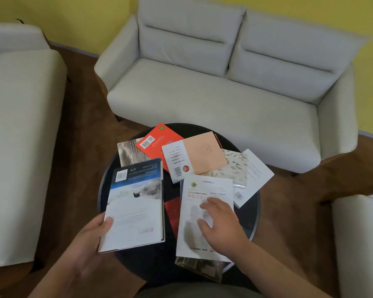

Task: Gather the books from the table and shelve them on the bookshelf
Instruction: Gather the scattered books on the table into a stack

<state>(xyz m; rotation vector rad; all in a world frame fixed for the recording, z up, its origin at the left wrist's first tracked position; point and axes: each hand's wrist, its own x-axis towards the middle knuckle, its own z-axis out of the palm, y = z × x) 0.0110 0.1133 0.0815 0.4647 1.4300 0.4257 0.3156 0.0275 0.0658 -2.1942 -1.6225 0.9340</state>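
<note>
Black round table (155,263) carries the whole scatter of books; no bookshelf is in view, so shelving lies well ahead. Left hand (91,235) pinches the near corner of the snow-cover book (136,203), thumb on top and fingers hidden beneath. The book looks tilted up off the tabletop. Right hand (220,224) lies flat on the white red-titled book (190,239), fingers loosely spread on the cover and curled round nothing. That book overlaps a red book (172,211) and a brownish book (200,269) at the near rim. Farther back sit the orange book (157,143), the peach book (202,153), the grey book (127,153), the patterned book (235,166) and the plain white book (258,171). Judgement: the step is gathering. It would go best to slide the white book toward the near rim until an edge overhangs, then grip that edge. Next, lay it on the snow-cover book with spines aligned — glossy covers may slip if the stack tilts.
</note>
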